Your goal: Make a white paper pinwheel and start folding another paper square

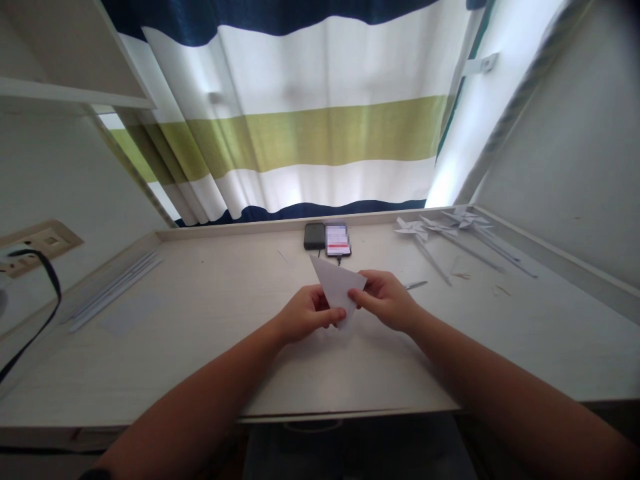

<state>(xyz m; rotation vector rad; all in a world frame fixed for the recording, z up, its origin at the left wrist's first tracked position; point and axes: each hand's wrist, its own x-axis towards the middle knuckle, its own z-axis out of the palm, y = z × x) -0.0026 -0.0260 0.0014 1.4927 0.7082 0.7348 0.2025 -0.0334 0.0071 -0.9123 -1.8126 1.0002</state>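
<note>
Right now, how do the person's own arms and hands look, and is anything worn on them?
Both forearms are bare, with no sleeves in view. The left hand and the right hand wear no gloves, and no rings or watch can be seen. Only a dark edge, maybe a band or cuff, shows near the left elbow at the bottom of the picture.

One view only — a head-worn camera, looking forward and down from the person's seated position. It faces the bench [200,347] squarely, with the striped curtain [300,133] straight ahead beyond the far edge. The near edge of the bench sits low in the frame, both forearms entering from the bottom corners. The field is wide — walls show at both sides and straight lines bow toward the margins. No second view shares the scene.
</note>
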